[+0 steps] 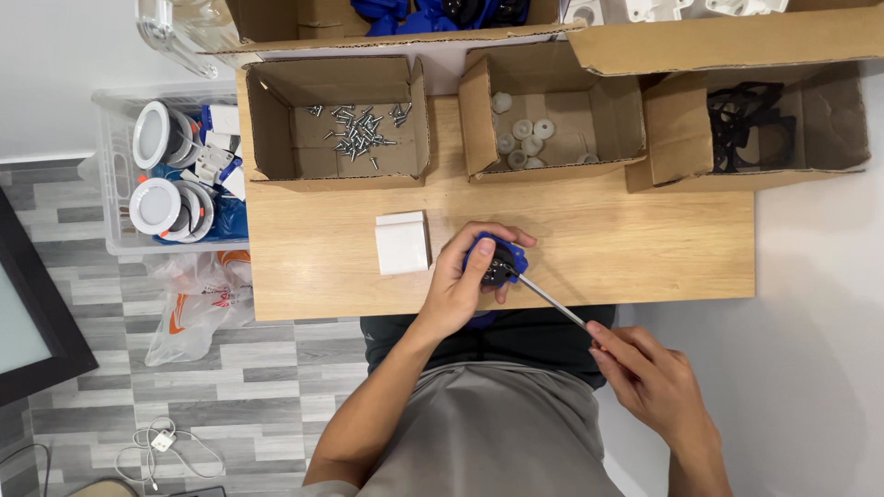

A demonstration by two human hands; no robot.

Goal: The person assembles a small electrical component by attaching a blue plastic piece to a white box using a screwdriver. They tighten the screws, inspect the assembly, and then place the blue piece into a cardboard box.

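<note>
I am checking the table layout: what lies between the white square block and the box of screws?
In the head view, only bare wooden table lies between the white square block and the box of screws; nothing stands there.

A light wooden tabletop (589, 248) stands on a floor of grey wood-look planks (267, 368), its far edge against a plain white wall (55, 64). A dark-framed panel (28, 322) leans beyond the left edge. Even, soft light falls, with faint shadows.
</note>
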